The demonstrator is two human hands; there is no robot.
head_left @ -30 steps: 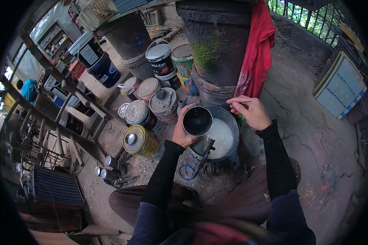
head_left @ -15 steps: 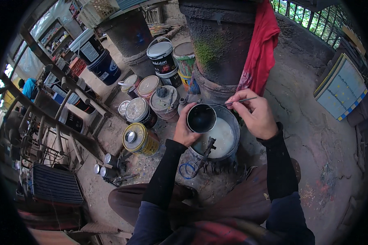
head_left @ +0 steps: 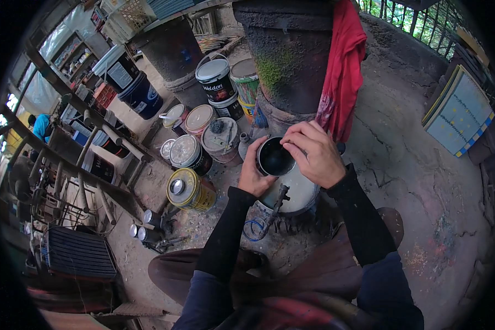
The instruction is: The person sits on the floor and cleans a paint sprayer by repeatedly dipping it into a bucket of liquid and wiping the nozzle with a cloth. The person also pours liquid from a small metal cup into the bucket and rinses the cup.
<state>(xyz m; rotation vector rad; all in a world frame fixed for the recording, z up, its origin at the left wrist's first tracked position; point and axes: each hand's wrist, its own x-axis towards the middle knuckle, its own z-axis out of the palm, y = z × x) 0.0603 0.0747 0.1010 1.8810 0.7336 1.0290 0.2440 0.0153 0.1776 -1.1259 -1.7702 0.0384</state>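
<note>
My left hand (head_left: 251,171) is wrapped round the side of a small round can (head_left: 276,159) with a dark inside, tilted so its mouth faces me. Over the can's right rim, my right hand (head_left: 318,157) is closed in a pinch. The thin stick it holds is mostly hidden by the fingers. Below both hands stands a bucket (head_left: 308,208) holding whitish liquid. A dark, crusted metal tool (head_left: 280,202) leans at the bucket's near rim, beside a loop of blue hose (head_left: 253,231).
Lidded paint tins, including a yellow one (head_left: 191,190), crowd the floor to the left. Spray guns with silver cups (head_left: 148,225) lie nearer. A red cloth (head_left: 344,71) hangs by a large dark pot (head_left: 291,49). Painted boards (head_left: 461,113) lean at the right.
My right hand has moved left and closer to the can, from beside it to over its rim. The stick, plainly visible before, is now mostly covered. The can has shifted slightly right.
</note>
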